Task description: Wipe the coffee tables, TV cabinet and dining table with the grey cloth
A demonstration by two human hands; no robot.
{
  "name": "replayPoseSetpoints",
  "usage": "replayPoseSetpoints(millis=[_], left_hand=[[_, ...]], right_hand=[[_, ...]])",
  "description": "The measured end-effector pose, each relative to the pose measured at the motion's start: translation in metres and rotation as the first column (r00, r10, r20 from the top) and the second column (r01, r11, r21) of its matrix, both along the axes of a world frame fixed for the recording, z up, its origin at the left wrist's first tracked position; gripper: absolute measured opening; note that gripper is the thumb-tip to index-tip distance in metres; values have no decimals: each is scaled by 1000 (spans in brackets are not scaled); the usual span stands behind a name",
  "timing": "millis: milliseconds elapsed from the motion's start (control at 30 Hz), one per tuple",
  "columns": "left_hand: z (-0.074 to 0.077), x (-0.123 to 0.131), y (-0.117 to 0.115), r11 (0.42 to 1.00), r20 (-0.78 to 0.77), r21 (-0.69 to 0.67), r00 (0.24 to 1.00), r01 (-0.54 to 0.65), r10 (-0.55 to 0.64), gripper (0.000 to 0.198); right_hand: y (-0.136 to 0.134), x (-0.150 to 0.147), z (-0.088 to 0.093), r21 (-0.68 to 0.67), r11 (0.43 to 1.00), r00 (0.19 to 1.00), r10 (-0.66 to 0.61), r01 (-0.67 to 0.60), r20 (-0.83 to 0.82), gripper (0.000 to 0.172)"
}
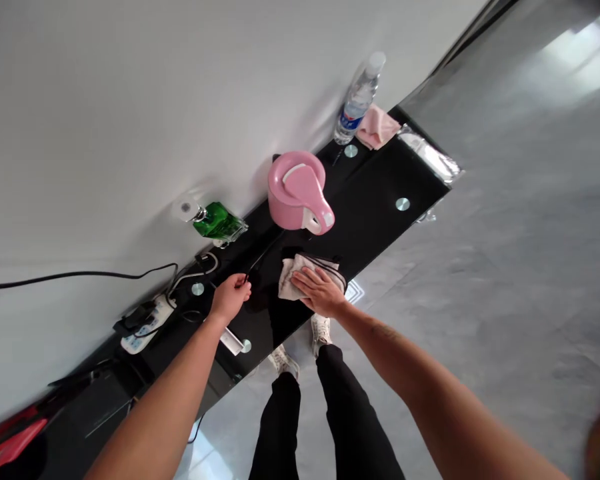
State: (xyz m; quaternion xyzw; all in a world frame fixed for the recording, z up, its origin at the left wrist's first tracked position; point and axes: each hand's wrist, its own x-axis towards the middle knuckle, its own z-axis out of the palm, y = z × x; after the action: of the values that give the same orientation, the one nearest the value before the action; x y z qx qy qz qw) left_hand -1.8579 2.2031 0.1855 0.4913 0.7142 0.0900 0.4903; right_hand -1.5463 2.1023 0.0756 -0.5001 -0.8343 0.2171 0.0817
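My right hand (317,288) lies flat with fingers stretched over a folded whitish cloth (289,279), pressing it on the black glass tabletop (367,207). Dark cord-like lines run along the cloth's far edge. My left hand (233,295) is closed in a pinch on a thin black cord (265,253), which leads up toward the pink electric kettle (295,190). The kettle stands upright near the wall, its handle pointing toward me, apart from both hands.
Along the wall stand a green bottle (220,222), a water bottle (357,100) and a pink cloth (377,127). A white power strip (147,327) with plugs and cables lies at left. Clear plastic (433,155) covers the right end. A red object (13,443) shows lower left.
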Motion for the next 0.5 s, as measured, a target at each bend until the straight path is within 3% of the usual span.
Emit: replayPoseSetpoints(millis=[67, 133, 200, 300, 367, 500], left_hand=[[17, 18, -5, 994, -69, 102, 997, 36, -29, 43], [44, 54, -4, 972, -14, 233, 999, 40, -38, 46], [73, 103, 3, 954, 244, 292, 970, -70, -3, 49], [101, 181, 29, 965, 562, 199, 826, -173, 33, 58], [103, 221, 49, 971, 647, 95, 755, -221, 109, 52], [83, 266, 71, 956, 645, -82, 716, -282, 267, 44]], right_hand=[[17, 43, 2, 16, 991, 987, -133, 132, 92, 72], [43, 80, 2, 59, 953, 941, -303, 298, 150, 70], [71, 107, 0, 94, 898, 885, -439, 429, 156, 70], [103, 126, -8, 99, 833, 826, -553, 545, 109, 74], [109, 129, -12, 87, 829, 826, -558, 552, 78, 76], [91, 128, -11, 39, 892, 890, -452, 450, 63, 77]])
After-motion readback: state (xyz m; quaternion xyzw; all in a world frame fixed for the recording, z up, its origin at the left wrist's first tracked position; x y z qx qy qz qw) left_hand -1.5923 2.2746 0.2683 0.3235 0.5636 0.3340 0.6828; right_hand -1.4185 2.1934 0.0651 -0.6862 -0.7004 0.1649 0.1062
